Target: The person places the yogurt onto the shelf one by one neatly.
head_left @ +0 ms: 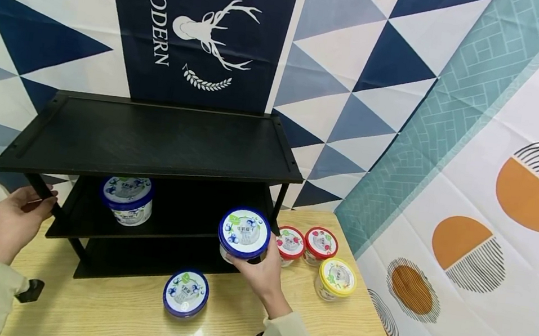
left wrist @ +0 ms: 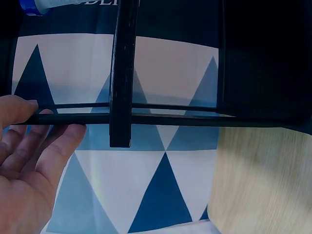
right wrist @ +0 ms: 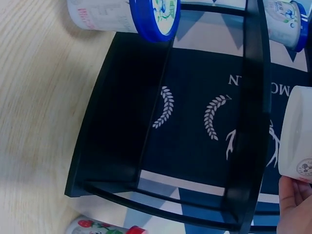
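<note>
The right grip [head_left: 262, 272] holds a blue-lidded tub [head_left: 244, 233], lid upward, at the middle shelf's [head_left: 187, 208] front edge near its right corner; shelf contact cannot be told. The left grip [head_left: 17, 220], farther from this tub, pinches the rack's [head_left: 166, 137] left post [head_left: 39, 186].

A three-tier rack [head_left: 166, 140] stood on a table [head_left: 101, 316]: one blueberry tub [head_left: 128, 195] left on its middle tier [head_left: 187, 211], a second blueberry tub [head_left: 185, 293] before it, a third blueberry tub [head_left: 244, 233] front right, three other tubs [head_left: 336, 277] right.

Pale table [head_left: 102, 313]: black shelf [head_left: 166, 137], four lidded tubs [head_left: 185, 293]. On shelf: another tub [head_left: 126, 200].
</note>
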The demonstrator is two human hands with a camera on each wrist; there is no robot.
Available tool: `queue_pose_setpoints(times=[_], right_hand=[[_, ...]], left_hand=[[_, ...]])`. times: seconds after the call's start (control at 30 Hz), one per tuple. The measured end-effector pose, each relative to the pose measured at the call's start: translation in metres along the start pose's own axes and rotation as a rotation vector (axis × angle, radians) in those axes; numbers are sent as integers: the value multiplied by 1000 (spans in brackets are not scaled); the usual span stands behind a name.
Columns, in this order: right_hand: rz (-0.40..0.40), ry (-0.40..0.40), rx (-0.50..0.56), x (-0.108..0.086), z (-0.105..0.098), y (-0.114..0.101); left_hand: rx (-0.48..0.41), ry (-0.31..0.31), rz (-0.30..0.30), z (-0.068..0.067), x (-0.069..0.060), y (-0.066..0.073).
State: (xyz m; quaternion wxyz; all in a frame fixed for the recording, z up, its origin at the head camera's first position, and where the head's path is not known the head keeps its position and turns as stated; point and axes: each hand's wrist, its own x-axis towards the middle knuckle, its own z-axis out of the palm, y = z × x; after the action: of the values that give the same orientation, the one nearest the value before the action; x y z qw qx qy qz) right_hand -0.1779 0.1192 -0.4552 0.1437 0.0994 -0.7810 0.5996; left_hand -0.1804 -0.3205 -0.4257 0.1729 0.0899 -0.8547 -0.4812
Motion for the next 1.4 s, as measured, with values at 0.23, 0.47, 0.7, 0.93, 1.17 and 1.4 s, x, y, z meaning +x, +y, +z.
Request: queue_pose_setpoints(times=[0.23,0.47,0.7,0.93,1.17,1.4], right_hand=[[-33,16,-10,6,2,4],[-45,41,-61,11,4,-1],[-34,55,-77,14,6,-3],[-14,50,-88,18,7,-4],[-35,45,-90,21,10,-6],[-65,59,-86,24,13,-7]], left_hand=[[-17,0,-2,0,1,0],[-27,1,1,0,0,0],[-15,4,0,1,0,1],[-11,7,-4,0,-1,1],[-16,8,-2,1,-1,0],[-8,4,-10,2,1,0]])
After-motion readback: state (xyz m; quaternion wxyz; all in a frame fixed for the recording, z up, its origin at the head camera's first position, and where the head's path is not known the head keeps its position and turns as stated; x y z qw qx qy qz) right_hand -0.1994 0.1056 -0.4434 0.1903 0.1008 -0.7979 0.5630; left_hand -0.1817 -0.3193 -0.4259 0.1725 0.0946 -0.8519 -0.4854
